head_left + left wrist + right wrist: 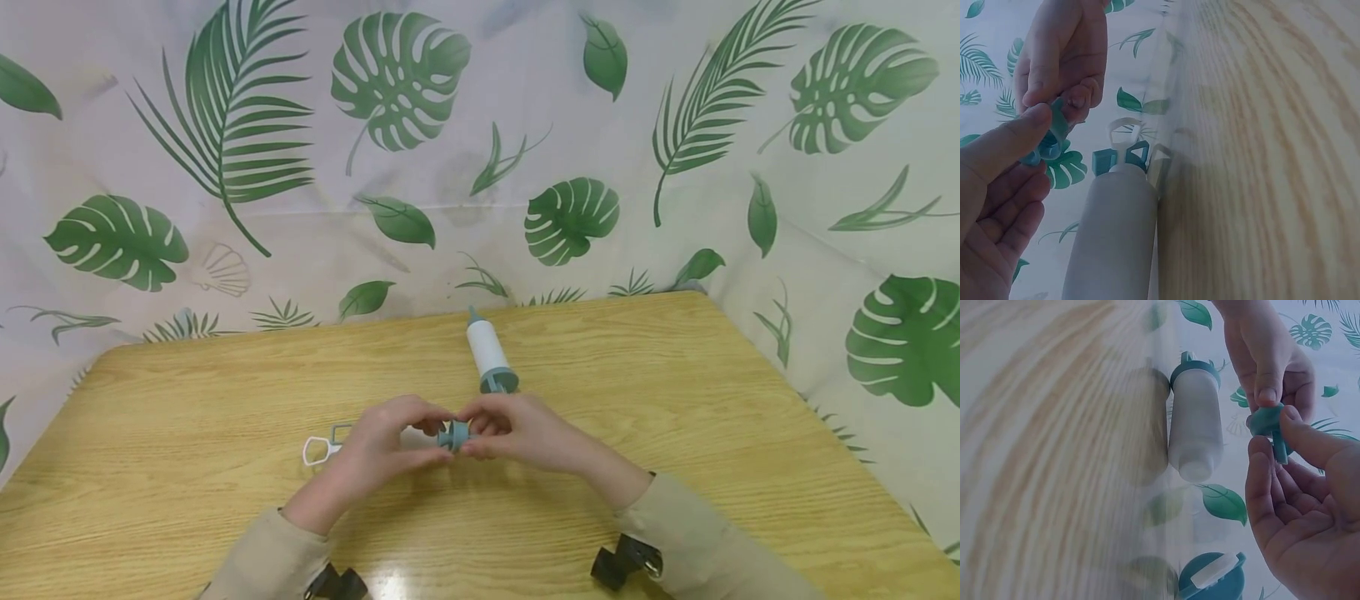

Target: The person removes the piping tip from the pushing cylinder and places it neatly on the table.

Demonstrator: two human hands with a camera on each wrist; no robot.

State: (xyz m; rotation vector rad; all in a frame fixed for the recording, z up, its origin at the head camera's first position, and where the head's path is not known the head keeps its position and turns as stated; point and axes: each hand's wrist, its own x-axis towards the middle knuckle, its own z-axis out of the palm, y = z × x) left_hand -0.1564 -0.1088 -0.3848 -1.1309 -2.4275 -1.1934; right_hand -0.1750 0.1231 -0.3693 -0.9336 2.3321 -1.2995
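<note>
- Far left, the looped handle [321, 451] of the near tube [1195, 419] on the table [187, 400]; its white nub [1196, 467] carries no teal tip.
- Left hand [386, 433] next, thumb and fingers pinching the teal piece [454, 436], raised between both hands: work there looks unfinished.
- Beyond, the second tube [489, 348] already wears its tip [473, 314]!
- Right hand [521, 429], clamped on the piece's other side.

No legible text, labels, brands or numbers anywhere.

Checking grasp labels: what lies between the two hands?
In the head view, a small teal piece, pinched by the left hand and the right hand.
</note>
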